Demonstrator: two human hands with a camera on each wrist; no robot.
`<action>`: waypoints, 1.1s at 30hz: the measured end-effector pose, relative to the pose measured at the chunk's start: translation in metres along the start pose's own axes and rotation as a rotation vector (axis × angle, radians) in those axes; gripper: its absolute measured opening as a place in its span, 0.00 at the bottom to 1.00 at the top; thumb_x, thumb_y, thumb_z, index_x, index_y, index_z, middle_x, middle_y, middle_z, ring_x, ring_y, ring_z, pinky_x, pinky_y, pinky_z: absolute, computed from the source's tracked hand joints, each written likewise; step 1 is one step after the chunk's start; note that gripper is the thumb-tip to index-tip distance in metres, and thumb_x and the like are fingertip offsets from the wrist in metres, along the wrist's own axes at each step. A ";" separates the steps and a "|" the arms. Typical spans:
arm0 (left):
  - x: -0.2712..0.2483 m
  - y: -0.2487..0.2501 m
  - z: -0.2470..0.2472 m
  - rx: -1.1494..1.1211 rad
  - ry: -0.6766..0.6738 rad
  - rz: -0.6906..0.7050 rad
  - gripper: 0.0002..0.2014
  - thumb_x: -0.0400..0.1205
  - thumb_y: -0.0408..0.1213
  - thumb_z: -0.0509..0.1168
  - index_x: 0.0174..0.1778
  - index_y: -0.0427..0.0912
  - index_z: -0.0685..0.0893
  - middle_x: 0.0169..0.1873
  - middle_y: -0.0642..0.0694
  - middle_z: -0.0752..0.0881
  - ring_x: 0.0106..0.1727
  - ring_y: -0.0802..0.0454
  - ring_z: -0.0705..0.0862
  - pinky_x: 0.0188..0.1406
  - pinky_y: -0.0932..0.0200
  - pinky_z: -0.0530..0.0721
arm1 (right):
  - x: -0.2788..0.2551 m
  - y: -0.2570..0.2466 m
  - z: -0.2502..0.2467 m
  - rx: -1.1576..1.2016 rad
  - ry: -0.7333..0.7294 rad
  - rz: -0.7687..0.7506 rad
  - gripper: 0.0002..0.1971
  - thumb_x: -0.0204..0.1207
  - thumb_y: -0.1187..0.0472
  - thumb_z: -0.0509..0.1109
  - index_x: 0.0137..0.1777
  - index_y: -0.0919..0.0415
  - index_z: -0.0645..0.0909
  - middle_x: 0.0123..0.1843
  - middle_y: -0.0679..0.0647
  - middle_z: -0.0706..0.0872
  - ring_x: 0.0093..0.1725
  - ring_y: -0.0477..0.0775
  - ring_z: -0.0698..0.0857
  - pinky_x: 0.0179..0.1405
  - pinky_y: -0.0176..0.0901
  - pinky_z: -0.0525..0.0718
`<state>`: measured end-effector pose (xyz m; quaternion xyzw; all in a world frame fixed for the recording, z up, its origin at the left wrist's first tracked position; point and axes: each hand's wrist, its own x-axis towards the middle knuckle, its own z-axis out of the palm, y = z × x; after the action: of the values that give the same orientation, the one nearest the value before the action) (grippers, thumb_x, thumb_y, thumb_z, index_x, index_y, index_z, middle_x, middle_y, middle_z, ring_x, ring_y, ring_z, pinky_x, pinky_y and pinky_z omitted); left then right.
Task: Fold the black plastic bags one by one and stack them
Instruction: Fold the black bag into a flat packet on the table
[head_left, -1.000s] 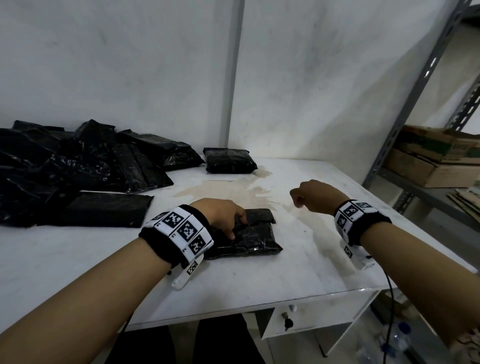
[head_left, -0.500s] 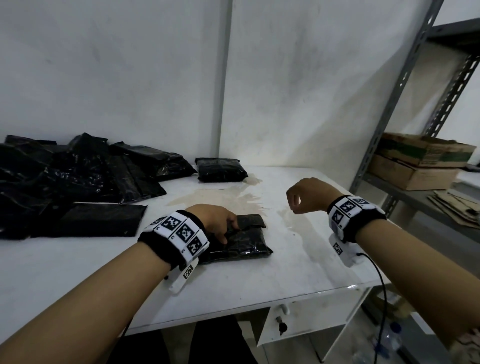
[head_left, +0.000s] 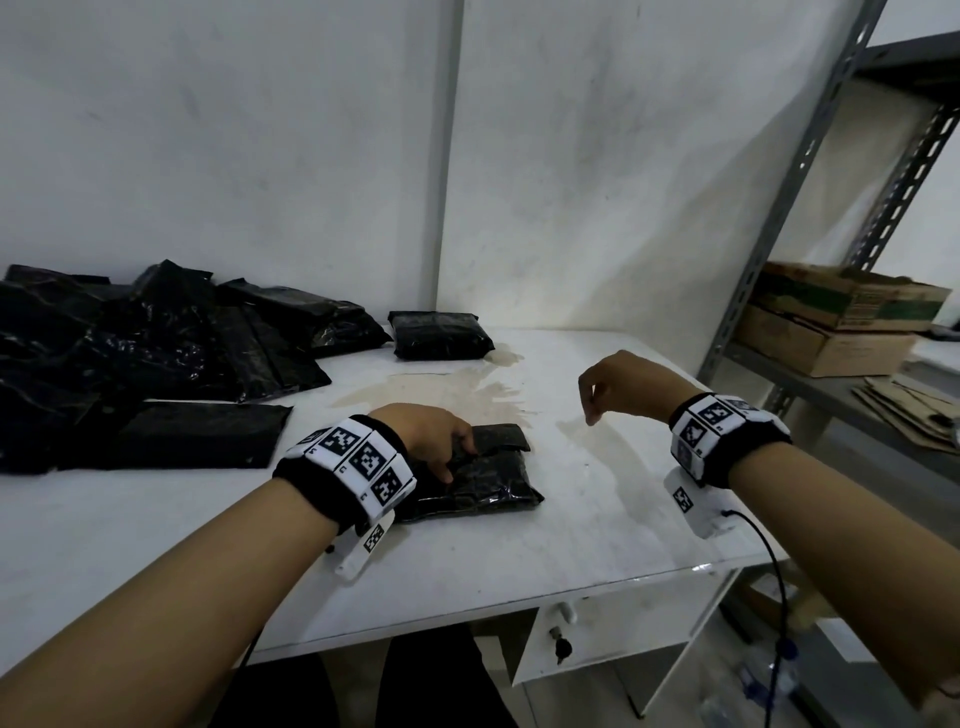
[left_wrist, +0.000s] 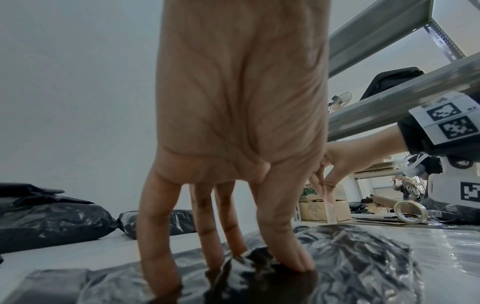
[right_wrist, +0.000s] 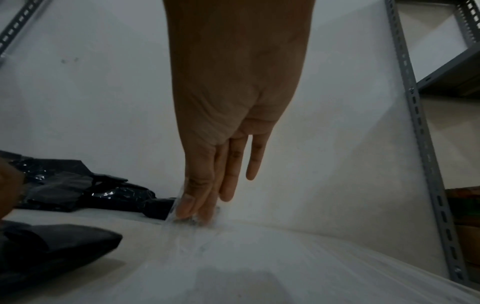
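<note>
A folded black plastic bag (head_left: 483, 483) lies on the white table (head_left: 597, 530) near its front edge. My left hand (head_left: 436, 441) presses down on its left part; in the left wrist view the straight fingertips (left_wrist: 298, 265) rest on the crinkled plastic (left_wrist: 363, 257). My right hand (head_left: 618, 384) hovers above the table to the right of the bag, fingers pointing down. It pinches a strip of clear tape (right_wrist: 172, 214), which also shows as a hanging tape strip (left_wrist: 328, 205). Another folded bag (head_left: 439, 335) sits at the back by the wall.
A heap of loose black bags (head_left: 156, 358) fills the table's left side, with one flat bag (head_left: 197, 436) in front of it. A metal shelf with cardboard boxes (head_left: 841, 322) stands to the right. A tape roll (left_wrist: 410, 211) lies at the right. A brownish stain (head_left: 441, 389) marks the tabletop.
My right hand has gone from a closed fist to fingers hanging downward and sits slightly further right. The left hand stays pressed on the folded bag.
</note>
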<state>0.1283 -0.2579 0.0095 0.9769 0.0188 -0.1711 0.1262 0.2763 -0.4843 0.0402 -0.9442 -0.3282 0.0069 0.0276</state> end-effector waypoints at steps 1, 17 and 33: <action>0.000 0.000 0.000 -0.003 -0.002 -0.001 0.27 0.79 0.32 0.70 0.73 0.50 0.75 0.69 0.46 0.76 0.67 0.45 0.76 0.59 0.56 0.72 | -0.002 -0.002 -0.004 -0.009 0.000 -0.010 0.06 0.65 0.64 0.75 0.33 0.51 0.87 0.33 0.41 0.89 0.40 0.38 0.83 0.40 0.43 0.81; -0.001 -0.001 0.001 0.042 -0.005 0.015 0.27 0.79 0.33 0.71 0.74 0.50 0.74 0.70 0.46 0.76 0.69 0.45 0.75 0.67 0.53 0.72 | -0.022 -0.008 -0.069 0.052 -0.013 -0.014 0.08 0.64 0.64 0.76 0.33 0.48 0.91 0.36 0.42 0.91 0.48 0.42 0.87 0.55 0.46 0.85; -0.002 -0.004 0.003 0.037 0.019 0.042 0.27 0.79 0.33 0.71 0.74 0.49 0.74 0.70 0.45 0.76 0.69 0.46 0.75 0.67 0.53 0.71 | -0.029 -0.020 -0.103 0.017 0.001 -0.020 0.08 0.64 0.63 0.74 0.33 0.48 0.90 0.37 0.40 0.90 0.49 0.41 0.86 0.61 0.49 0.83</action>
<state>0.1256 -0.2550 0.0067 0.9808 -0.0037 -0.1596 0.1117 0.2445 -0.4920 0.1437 -0.9405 -0.3377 0.0089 0.0360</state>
